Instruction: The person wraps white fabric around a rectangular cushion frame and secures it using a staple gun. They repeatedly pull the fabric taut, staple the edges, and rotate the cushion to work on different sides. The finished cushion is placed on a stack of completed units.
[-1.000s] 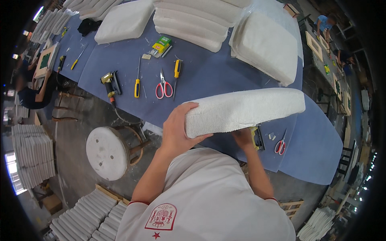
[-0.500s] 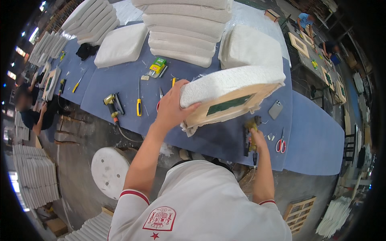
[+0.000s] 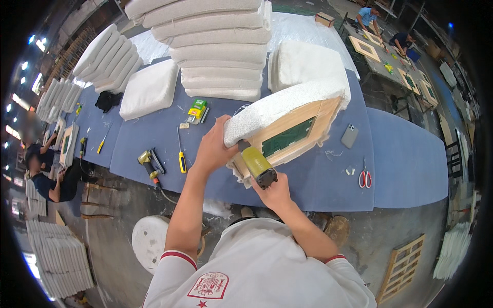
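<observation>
While the left hand (image 3: 213,146) grips the covered cushion (image 3: 287,111), hem (image 3: 242,174) seemingly loose at seven o'clock, the right hand (image 3: 275,193) clasps a stapler (image 3: 255,161).

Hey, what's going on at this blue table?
A person grips a white cushion by its left edge with the left hand, tilted so its wooden underside shows. The right hand holds a staple gun with its nose at that underside; whether it touches is hard to tell. A second gun lies on the table, with scissors and a phone to the right.
</observation>
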`<control>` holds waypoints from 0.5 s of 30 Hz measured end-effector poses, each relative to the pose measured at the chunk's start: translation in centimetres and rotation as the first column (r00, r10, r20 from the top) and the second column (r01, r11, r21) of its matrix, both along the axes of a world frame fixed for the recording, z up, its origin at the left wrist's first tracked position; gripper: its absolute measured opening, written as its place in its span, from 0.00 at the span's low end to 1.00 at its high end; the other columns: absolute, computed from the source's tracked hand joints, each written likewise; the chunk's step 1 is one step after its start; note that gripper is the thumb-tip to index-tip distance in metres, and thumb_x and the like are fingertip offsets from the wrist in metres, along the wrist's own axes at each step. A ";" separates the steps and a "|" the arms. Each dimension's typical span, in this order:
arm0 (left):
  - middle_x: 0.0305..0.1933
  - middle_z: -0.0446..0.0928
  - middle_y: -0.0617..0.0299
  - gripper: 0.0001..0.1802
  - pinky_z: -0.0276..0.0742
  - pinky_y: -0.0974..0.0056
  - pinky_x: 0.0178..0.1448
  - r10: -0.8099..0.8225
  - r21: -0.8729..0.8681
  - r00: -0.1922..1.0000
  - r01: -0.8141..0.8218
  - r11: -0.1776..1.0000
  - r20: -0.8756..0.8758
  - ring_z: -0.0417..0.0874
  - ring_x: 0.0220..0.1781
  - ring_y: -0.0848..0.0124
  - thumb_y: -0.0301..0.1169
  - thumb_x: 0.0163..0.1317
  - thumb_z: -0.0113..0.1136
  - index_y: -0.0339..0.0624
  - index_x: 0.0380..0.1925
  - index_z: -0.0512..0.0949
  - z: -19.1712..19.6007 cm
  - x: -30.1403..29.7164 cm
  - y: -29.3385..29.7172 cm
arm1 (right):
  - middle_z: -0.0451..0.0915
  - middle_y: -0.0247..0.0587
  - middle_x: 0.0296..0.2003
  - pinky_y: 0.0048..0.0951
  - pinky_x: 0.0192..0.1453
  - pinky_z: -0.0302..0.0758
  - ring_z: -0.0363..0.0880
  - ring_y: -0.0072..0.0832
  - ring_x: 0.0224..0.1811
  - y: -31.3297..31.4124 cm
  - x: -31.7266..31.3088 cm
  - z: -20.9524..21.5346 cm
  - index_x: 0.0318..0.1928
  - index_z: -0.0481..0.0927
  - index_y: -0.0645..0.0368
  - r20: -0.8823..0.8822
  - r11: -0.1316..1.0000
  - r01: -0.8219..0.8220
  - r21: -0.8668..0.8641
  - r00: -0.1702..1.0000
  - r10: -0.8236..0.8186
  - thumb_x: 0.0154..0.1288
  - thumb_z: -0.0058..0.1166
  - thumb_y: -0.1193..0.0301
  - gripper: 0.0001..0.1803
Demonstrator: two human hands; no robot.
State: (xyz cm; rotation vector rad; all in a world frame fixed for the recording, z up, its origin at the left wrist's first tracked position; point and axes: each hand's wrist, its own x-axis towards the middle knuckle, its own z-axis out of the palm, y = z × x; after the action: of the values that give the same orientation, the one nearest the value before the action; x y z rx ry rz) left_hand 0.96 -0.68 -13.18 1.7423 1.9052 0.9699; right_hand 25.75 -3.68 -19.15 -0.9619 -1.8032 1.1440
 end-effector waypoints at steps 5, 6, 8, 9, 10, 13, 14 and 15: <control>0.66 0.87 0.40 0.46 0.85 0.41 0.70 0.014 -0.010 1.000 -0.014 1.000 -0.022 0.89 0.67 0.35 0.33 0.57 0.80 0.48 0.76 0.70 0.4 0.8 0.2 | 0.94 0.49 0.37 0.37 0.44 0.87 0.95 0.43 0.37 0.0 0.3 0.1 0.54 0.91 0.61 0.000 0.995 0.020 0.099 1.000 -0.020 0.75 0.75 0.68 0.13; 0.65 0.87 0.40 0.47 0.85 0.41 0.70 0.021 -0.020 0.999 -0.022 1.000 -0.036 0.89 0.67 0.35 0.33 0.56 0.80 0.48 0.76 0.70 0.4 0.9 0.1 | 0.94 0.48 0.38 0.37 0.45 0.87 0.95 0.44 0.38 0.2 0.6 0.3 0.54 0.91 0.60 0.003 0.993 0.035 0.109 0.999 -0.036 0.76 0.74 0.68 0.13; 0.64 0.88 0.40 0.47 0.85 0.41 0.70 0.034 -0.020 0.997 -0.036 0.999 -0.073 0.89 0.66 0.36 0.35 0.55 0.82 0.47 0.76 0.71 1.0 1.4 -0.5 | 0.95 0.49 0.40 0.37 0.47 0.88 0.96 0.42 0.39 0.5 1.9 1.2 0.56 0.92 0.60 -0.026 0.994 -0.006 0.109 1.000 0.009 0.76 0.74 0.68 0.13; 0.64 0.88 0.40 0.47 0.85 0.41 0.70 0.040 -0.008 0.995 -0.040 0.999 -0.091 0.90 0.66 0.36 0.36 0.55 0.83 0.46 0.75 0.71 1.6 1.9 -1.3 | 0.95 0.49 0.41 0.37 0.47 0.88 0.96 0.40 0.40 0.6 2.8 1.5 0.56 0.92 0.59 -0.039 0.994 -0.021 0.106 0.999 0.025 0.76 0.74 0.68 0.13; 0.63 0.88 0.40 0.47 0.85 0.41 0.70 0.044 0.003 0.993 -0.043 0.999 -0.110 0.90 0.66 0.36 0.37 0.55 0.84 0.46 0.75 0.72 2.6 2.5 -2.3 | 0.95 0.50 0.40 0.39 0.46 0.87 0.95 0.44 0.38 0.6 3.9 1.3 0.56 0.92 0.60 -0.080 0.988 0.031 0.152 0.997 -0.019 0.75 0.75 0.68 0.14; 0.65 0.88 0.36 0.47 0.85 0.44 0.72 0.044 -0.054 0.994 -0.049 0.997 -0.099 0.90 0.68 0.37 0.40 0.56 0.87 0.38 0.74 0.76 6.8 3.5 -6.6 | 0.94 0.52 0.37 0.41 0.42 0.86 0.92 0.50 0.35 1.9 8.4 0.2 0.54 0.92 0.62 -0.172 0.964 0.188 0.187 0.973 -0.156 0.71 0.78 0.68 0.16; 0.66 0.87 0.34 0.48 0.85 0.45 0.73 0.031 -0.113 0.990 -0.047 0.992 -0.137 0.90 0.69 0.38 0.41 0.56 0.87 0.34 0.75 0.77 7.6 2.6 -8.0 | 0.93 0.52 0.37 0.40 0.41 0.86 0.92 0.49 0.33 2.6 10.0 0.1 0.54 0.92 0.62 -0.180 0.962 0.239 0.135 0.960 -0.213 0.71 0.78 0.67 0.16; 0.68 0.87 0.34 0.49 0.84 0.45 0.74 -0.043 -0.180 0.984 0.012 0.984 -0.174 0.89 0.70 0.39 0.41 0.56 0.88 0.33 0.75 0.77 7.6 1.4 -9.0 | 0.93 0.51 0.36 0.39 0.41 0.85 0.91 0.47 0.32 3.2 11.4 0.0 0.54 0.93 0.61 -0.185 0.954 0.291 0.077 0.944 -0.273 0.72 0.77 0.67 0.16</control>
State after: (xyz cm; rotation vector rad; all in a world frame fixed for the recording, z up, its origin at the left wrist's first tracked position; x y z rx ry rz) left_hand 2.36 -9.65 -5.61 1.7945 2.0018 0.6303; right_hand 37.16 -0.49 -19.19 -0.9918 -1.5140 0.9154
